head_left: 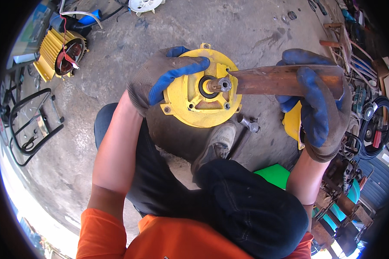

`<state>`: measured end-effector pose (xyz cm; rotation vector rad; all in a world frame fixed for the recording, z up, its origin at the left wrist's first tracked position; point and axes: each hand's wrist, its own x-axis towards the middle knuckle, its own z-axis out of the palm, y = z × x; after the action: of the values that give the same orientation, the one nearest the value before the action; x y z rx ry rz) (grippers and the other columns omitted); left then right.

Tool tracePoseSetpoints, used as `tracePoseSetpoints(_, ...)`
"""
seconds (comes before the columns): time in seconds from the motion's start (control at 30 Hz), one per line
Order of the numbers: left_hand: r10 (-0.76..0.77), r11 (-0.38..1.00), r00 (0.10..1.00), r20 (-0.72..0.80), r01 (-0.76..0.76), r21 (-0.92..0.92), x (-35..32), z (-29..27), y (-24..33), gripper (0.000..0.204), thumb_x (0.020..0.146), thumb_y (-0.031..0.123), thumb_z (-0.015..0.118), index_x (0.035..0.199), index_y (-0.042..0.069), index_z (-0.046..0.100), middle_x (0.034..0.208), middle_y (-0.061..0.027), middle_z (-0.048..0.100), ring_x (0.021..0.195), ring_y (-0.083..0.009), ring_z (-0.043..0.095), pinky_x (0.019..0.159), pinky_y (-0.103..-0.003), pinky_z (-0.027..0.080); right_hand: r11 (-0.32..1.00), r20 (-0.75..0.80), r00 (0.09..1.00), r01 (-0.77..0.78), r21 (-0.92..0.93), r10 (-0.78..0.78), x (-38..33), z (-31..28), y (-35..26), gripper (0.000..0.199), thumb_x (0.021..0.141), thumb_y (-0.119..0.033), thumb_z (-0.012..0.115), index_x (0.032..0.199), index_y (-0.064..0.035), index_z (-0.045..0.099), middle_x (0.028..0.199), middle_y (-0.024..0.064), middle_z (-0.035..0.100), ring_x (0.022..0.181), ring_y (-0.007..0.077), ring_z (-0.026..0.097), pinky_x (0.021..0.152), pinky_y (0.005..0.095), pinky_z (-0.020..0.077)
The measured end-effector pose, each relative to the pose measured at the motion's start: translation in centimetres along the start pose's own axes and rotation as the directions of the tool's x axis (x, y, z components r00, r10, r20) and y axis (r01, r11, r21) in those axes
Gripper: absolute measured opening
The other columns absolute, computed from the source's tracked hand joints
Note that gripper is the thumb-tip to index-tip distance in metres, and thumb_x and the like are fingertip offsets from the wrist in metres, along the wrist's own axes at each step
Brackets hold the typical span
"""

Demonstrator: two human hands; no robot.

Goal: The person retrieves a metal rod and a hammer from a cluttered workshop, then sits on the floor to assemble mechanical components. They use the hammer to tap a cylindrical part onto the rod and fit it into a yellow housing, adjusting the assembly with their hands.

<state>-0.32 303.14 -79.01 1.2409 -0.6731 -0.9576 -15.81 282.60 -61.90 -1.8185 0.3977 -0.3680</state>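
Note:
My left hand (157, 80), in a grey and blue glove, grips the left side of a round yellow motor end cover (181, 103), its thumb lying across the face. From the cover's centre a metal shaft (220, 84) sticks out through a black ring. In my gloved right hand (322, 105) is a rusty, bent metal strip (263, 82), its fingers wrapped round the wide end. The strip's narrow end reaches the cover's right side beside the shaft; whether they touch I cannot tell.
A hammer (250, 125) lies by my shoe (222, 138). Another yellow part (292, 123) sits partly behind my right hand. A finned yellow motor housing (52, 49) with wires stands far left, above a black tube frame (16, 129). Cables (371, 125) and tools crowd the right edge.

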Motion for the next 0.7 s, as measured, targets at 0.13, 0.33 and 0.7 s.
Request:
tracePoseSetpoints(0.13,0.535,0.514,0.793,0.291,-0.578,0.634,0.3,-2.0,-1.4,0.038,0.086,0.013,0.067,0.123,0.006,0.066,0.116,-0.0130,0.070,0.109,-0.0301,0.067,0.110,-0.048,0.039,0.980,0.163,0.981,0.127,-0.153,-0.102,1.1,0.8,0.1,0.024,0.093,-0.009,0.059,0.111,0.0047,0.064,0.106,0.0200,0.070,0.075,0.0179,0.070,0.058,0.0234,0.0542)
tracePoseSetpoints(0.33,-0.036,0.956,0.995,0.090,0.060,-0.287,-0.3,0.1,1.5,0.038,0.088,0.017,0.070,0.122,0.001,0.065,0.116,-0.0131,0.069,0.104,-0.0240,0.069,0.096,-0.036,0.053,0.963,0.317,0.946,0.145,-0.227,-0.067,1.5,1.8,-0.3,0.024,0.092,-0.007,0.060,0.112,0.0048,0.064,0.104,0.0179,0.071,0.077,0.0162,0.070,0.062,0.0236,0.0551)
tracePoseSetpoints(0.7,-0.358,0.839,0.934,-0.007,0.319,-0.441,0.1,0.6,1.4,0.041,0.088,0.020,0.073,0.121,-0.003,0.062,0.110,-0.0121,0.070,0.093,-0.0180,0.071,0.080,-0.029,0.060,0.956,0.426,0.904,0.157,-0.247,-0.038,2.0,3.7,-1.3,0.024,0.091,-0.003,0.061,0.112,0.0067,0.063,0.102,0.0165,0.071,0.084,0.0151,0.069,0.070,0.0248,0.0557)
